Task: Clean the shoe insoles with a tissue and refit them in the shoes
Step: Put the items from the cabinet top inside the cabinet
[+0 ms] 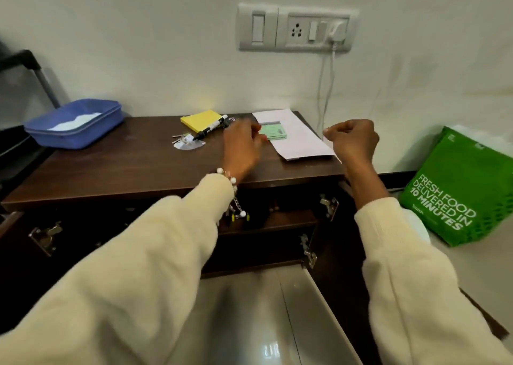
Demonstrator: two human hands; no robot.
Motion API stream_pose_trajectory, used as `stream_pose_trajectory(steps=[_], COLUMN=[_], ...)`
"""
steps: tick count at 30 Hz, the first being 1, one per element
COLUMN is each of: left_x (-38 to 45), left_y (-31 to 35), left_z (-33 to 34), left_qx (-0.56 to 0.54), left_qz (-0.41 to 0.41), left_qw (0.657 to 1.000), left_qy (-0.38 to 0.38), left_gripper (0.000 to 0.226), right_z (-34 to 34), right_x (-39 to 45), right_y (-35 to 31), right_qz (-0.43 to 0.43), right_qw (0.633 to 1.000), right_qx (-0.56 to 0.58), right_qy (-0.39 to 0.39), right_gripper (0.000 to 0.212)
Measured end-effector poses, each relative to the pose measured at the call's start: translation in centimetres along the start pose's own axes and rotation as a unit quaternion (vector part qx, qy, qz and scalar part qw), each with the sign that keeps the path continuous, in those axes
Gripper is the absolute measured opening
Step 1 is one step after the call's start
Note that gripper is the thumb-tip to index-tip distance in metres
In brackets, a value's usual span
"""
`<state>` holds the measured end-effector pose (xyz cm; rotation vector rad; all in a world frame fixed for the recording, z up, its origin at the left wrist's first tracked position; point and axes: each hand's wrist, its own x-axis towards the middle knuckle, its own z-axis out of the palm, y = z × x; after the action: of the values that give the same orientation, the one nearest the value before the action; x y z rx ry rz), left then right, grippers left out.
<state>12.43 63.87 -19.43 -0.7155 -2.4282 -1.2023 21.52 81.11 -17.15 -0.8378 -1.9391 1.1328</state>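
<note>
Cream knit sleeves; white-bead bracelet with chain on left wrist.

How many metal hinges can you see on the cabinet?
3: one at the left, one upper right under the top, one lower right on the open door's edge. The arms may hide more.

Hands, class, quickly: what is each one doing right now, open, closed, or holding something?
Left hand: fingers curled over the green packet; whether it grips cannot be told.
Right hand: fingers curled, pinching a thin tissue.
</note>
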Motion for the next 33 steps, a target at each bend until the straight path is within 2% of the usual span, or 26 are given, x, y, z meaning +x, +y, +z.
stream_pose_trajectory(steps=[2, 6, 10, 14, 17, 22, 26, 28, 30, 33], left_x=[2.9, 6.4, 9.1, 11.2, 11.9, 11.6, 8.9, 7.2, 5.0, 1.1], left_y=[-0.3, -0.9, -2.3, -3.2, -3.3, -3.1, -2.7, -2.4, -1.9, -0.9], left_z=[0.7, 3.2, 5.8, 7.3, 7.4, 7.0, 5.3, 4.2, 2.6, -0.1], left_qx=[0.073, 0.153, 0.235, 0.336, 0.347, 0.303, 0.184, 0.087, 0.023, -0.007], left_qz=[0.023, 0.067, 0.075, 0.109, 0.110, 0.143, 0.154, 0.140, 0.113, 0.097], left_qw=[0.994, 0.963, 0.918, 0.869, 0.861, 0.884, 0.937, 0.966, 0.981, 0.990], left_qy=[-0.075, -0.211, -0.310, -0.347, -0.357, -0.325, -0.254, -0.197, -0.155, -0.101], left_gripper=[0.037, 0.060, 0.073, 0.066, 0.065, 0.067, 0.089, 0.088, 0.090, 0.098], right_z=[1.2, 3.7, 5.2, 5.9, 6.2, 5.8, 4.8, 4.1, 3.1, 0.9], right_x=[2.4, 5.0, 6.3, 7.3, 7.4, 6.3, 5.1, 4.5, 3.5, 1.5], right_y=[0.5, 1.2, 2.3, 3.2, 3.1, 2.1, 1.8, 1.7, 1.2, 0.4], right_qz=[-0.016, -0.019, 0.001, 0.030, 0.036, 0.018, -0.002, 0.007, 0.039, 0.096], right_qw=[0.998, 0.976, 0.949, 0.950, 0.950, 0.952, 0.960, 0.971, 0.986, 0.994], right_qx=[-0.056, -0.181, -0.256, -0.249, -0.256, -0.279, -0.276, -0.235, -0.161, -0.017], right_qy=[-0.014, -0.116, -0.183, -0.186, -0.177, -0.126, -0.056, -0.033, -0.029, -0.045], right_gripper=[0.023, 0.059, 0.061, 0.067, 0.065, 0.056, 0.037, 0.026, 0.023, 0.020])
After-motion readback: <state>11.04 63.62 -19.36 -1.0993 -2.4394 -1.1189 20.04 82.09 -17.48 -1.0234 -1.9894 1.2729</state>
